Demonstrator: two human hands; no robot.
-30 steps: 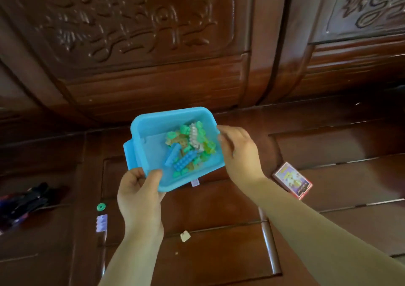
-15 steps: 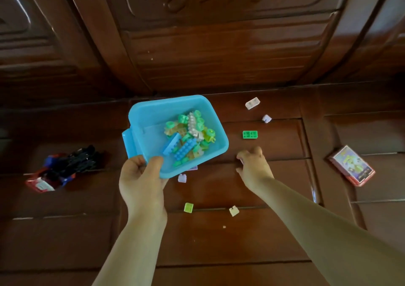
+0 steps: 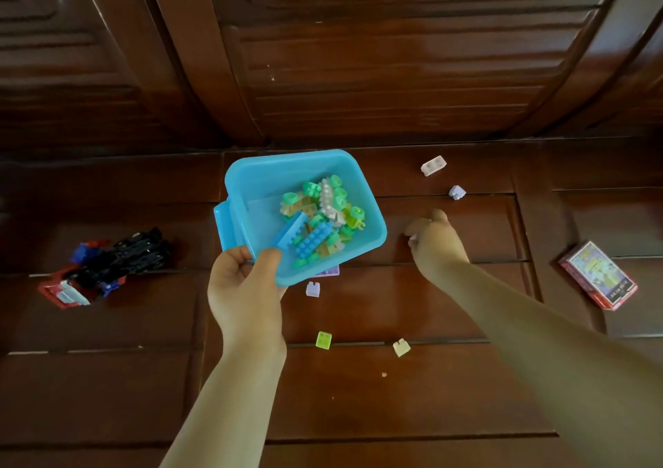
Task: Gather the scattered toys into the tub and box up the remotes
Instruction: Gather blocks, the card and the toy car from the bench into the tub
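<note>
The right hand (image 3: 436, 241) now covers the spot where the small green plastic brick lay, fingers curled over it; a green sliver shows at its fingertips.

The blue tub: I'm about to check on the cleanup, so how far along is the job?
Partly done. The blue tub already holds a pile of bricks and the left hand grips it. The right hand is picking something up. Left: white brick, lilac brick, green brick, toy truck. No remotes visible.
</note>
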